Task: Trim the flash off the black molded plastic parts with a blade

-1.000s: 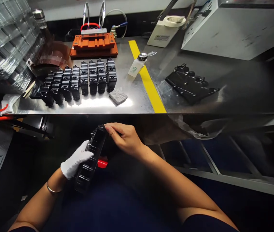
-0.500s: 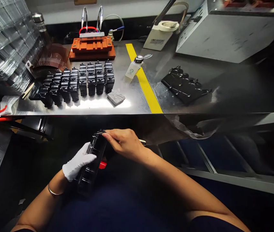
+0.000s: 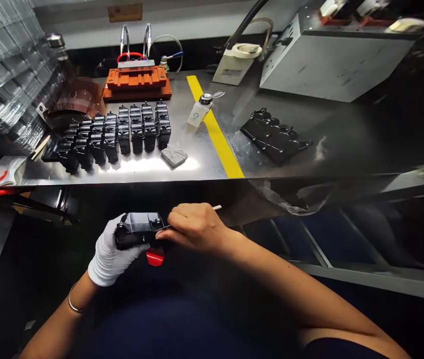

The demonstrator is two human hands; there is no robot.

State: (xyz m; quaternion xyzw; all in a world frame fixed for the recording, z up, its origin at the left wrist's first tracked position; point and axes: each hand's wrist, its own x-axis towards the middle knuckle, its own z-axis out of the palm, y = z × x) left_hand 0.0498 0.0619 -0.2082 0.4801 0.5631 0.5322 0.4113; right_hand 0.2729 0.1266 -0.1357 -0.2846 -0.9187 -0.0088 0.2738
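My left hand, in a white glove, is closed around a black moulded plastic part. The part is held in front of the bench edge, with a smooth, shiny face turned up. My bare right hand grips a thin stick-like tool whose pale end sticks out behind the knuckles. Its other end points at the part's right side; whether the tip touches cannot be made out. Below the part shows a red object, partly hidden. On the bench, several similar black parts stand in rows.
A grey block lies near the bench's front edge. Behind are an orange fixture, a white pump bottle beside yellow tape, and another black part. Clear trays are stacked left; a grey box stands right.
My left hand has turned the black part from upright and slanted to nearly level, its shiny face now upward. My right hand has moved slightly down, and the tool's pale end shows more. The view has shifted slightly.
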